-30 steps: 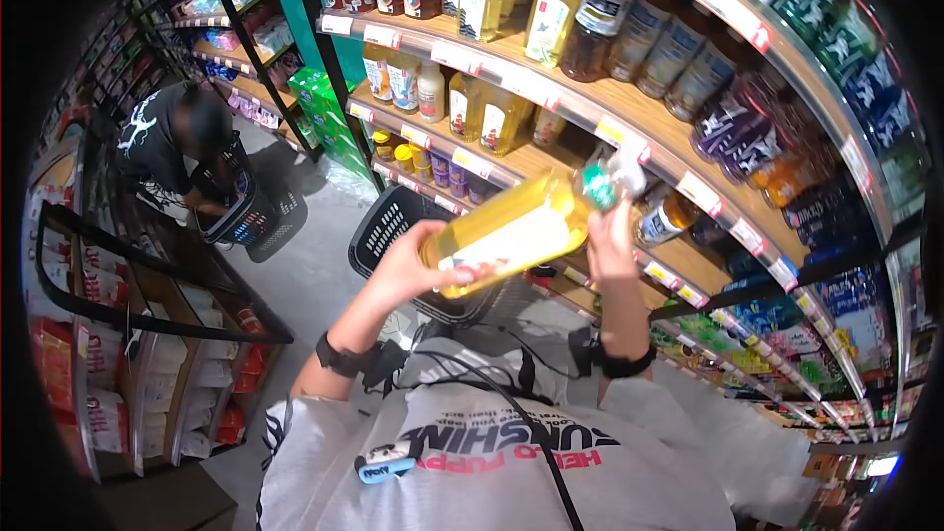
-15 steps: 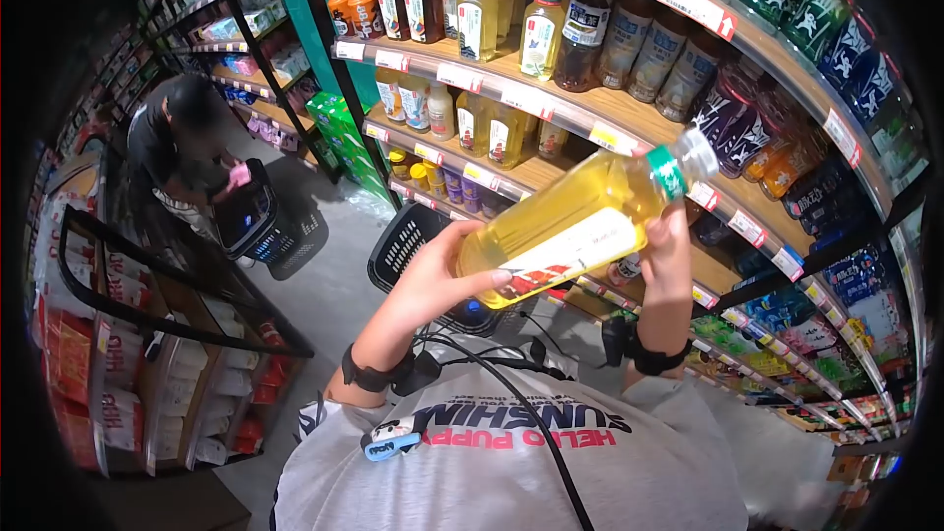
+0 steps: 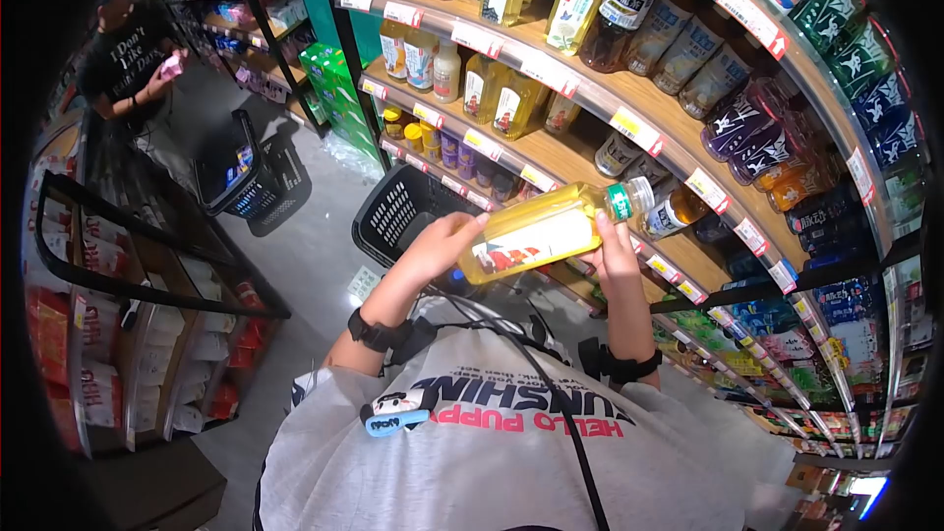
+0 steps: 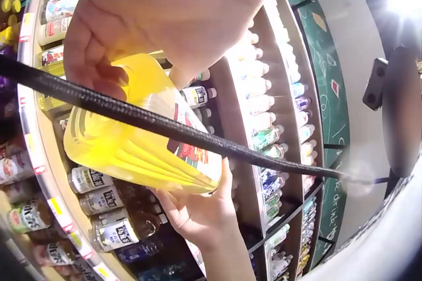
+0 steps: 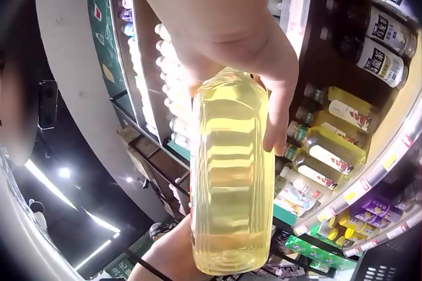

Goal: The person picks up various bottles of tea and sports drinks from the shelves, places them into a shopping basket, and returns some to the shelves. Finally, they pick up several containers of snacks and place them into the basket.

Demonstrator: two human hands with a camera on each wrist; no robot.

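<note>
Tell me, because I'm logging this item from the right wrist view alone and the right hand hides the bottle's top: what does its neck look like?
Observer: In the head view, the bottle has a green band round its neck, next to a whitish cap.
Operator: Thanks. What does the front look like? I mostly see a clear yellow side.
Observer: The head view shows a white label there, with red artwork toward the base end.
Operator: Is anyone else around?
Observer: Yes, the head view shows another person in a dark T-shirt with pale lettering, holding something pink.
</note>
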